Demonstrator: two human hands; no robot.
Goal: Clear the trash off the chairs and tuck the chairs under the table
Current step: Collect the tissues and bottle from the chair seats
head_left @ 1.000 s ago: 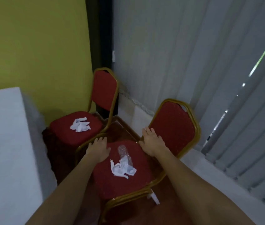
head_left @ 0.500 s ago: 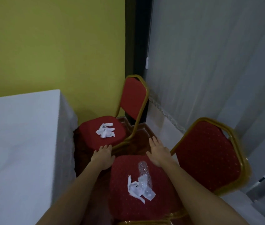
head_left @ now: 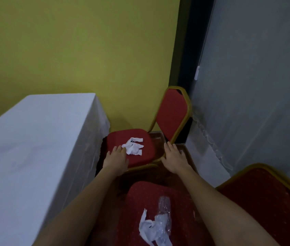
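Two red chairs with gold frames stand by a table draped in a white cloth. On the far chair's seat lies crumpled white paper. My left hand hovers flat over that seat, fingertips right beside the paper, holding nothing. My right hand is spread open at the seat's right edge, also empty. The near chair at the bottom carries crumpled paper and a crushed clear plastic bottle between my forearms.
A yellow wall rises behind the table and far chair. Grey curtains hang on the right, their hem on the floor. The far chair sits close to the table's right end in the corner.
The view has swung left and forward. Both hands have left the near chair's seat and reached out to the far chair, the left one arriving beside its paper.
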